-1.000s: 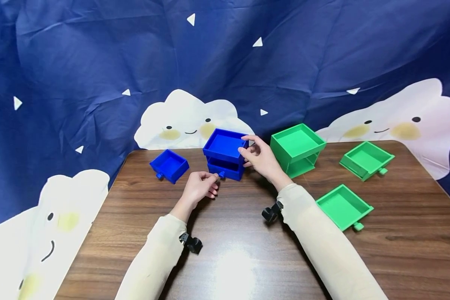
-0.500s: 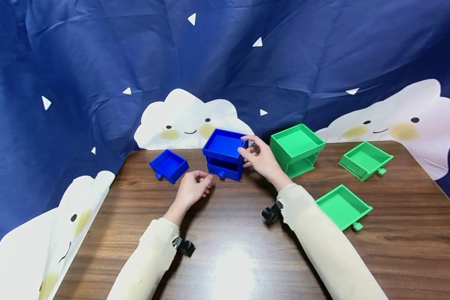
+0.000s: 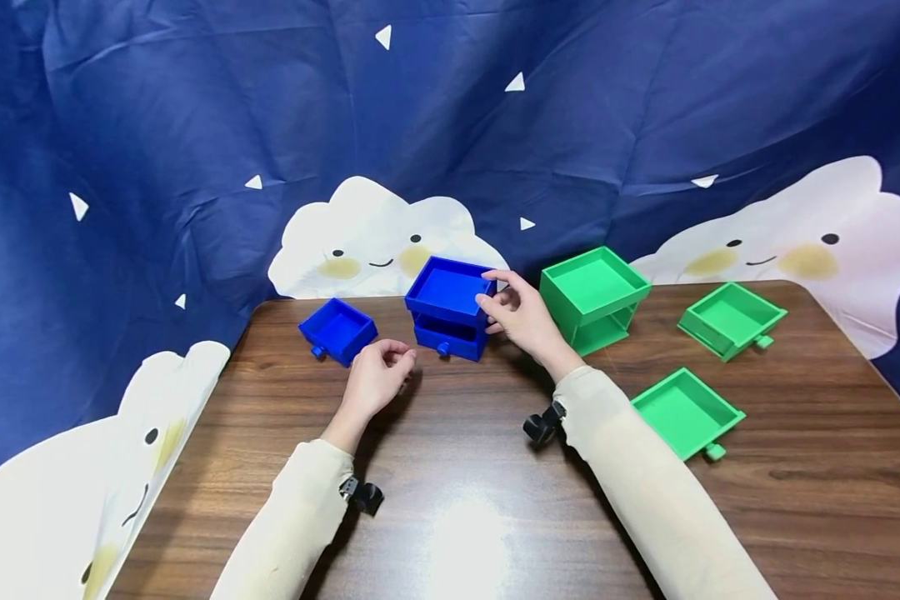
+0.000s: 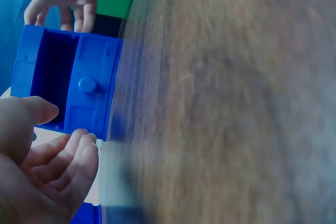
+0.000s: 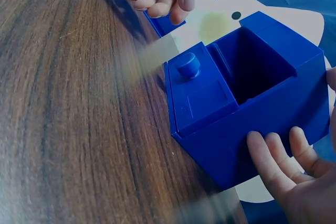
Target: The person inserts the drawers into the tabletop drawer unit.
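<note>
Nearest, over the wooden table [image 3: 547, 533], the left hand [image 3: 375, 375] extends from the lower left, its back upward; its fingers are loosely bent around nothing, the thumb apart from them. To the right lies a near green drawer [image 3: 686, 414], partly behind the right sleeve [image 3: 645, 467]. The right hand [image 3: 523, 318] reaches over from the lower right and grips the right wall of the blue cabinet [image 3: 450, 310], thumb at the top rim, other fingertips against the outer side. The blue cabinet stands upright near the table's far edge, front toward the person; that front looks about as tall as wide, so I cannot tell a long axis. It has a shallow top tray [image 3: 450, 285], a hollow slot below, and a flush bottom drawer [image 3: 462, 346] with a round knob [image 4: 87, 84]. To its left lies a loose blue drawer [image 3: 339, 330]; to its right, a green cabinet [image 3: 596, 287] and a far green drawer [image 3: 733, 319]. Behind hangs a dark-blue cloth [image 3: 450, 108] with white clouds.
</note>
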`<state>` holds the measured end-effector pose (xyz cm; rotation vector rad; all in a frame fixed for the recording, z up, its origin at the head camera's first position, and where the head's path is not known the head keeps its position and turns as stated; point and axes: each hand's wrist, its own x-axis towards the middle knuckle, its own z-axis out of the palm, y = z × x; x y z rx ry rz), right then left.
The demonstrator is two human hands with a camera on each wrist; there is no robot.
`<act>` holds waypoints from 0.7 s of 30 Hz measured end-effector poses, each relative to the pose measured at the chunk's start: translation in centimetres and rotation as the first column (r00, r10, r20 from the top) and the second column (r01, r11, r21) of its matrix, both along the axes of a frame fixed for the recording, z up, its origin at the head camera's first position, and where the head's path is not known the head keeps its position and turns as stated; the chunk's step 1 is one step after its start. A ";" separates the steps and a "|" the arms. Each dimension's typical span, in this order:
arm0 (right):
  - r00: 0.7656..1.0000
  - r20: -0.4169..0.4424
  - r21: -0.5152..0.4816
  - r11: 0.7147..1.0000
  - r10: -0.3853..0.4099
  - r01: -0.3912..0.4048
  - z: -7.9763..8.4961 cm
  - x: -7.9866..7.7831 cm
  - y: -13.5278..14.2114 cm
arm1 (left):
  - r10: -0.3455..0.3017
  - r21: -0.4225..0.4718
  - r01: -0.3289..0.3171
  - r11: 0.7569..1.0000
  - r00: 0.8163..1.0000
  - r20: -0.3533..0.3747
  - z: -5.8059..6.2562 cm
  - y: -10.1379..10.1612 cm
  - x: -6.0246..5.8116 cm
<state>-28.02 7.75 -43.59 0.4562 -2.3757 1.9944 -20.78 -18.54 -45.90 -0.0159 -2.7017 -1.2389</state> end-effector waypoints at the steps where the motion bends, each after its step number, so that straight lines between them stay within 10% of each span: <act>1: 1.000 -0.002 -0.002 1.000 0.000 0.000 0.0 0.0 0.0 | 0.006 -0.005 -0.006 1.000 1.000 0.001 0.0 -0.1 0.0; 21: 1.000 -0.011 -0.010 1.000 0.006 -0.007 0.1 0.2 0.0 | 0.063 -0.028 -0.063 0.998 0.998 0.002 0.5 -2.4 1.3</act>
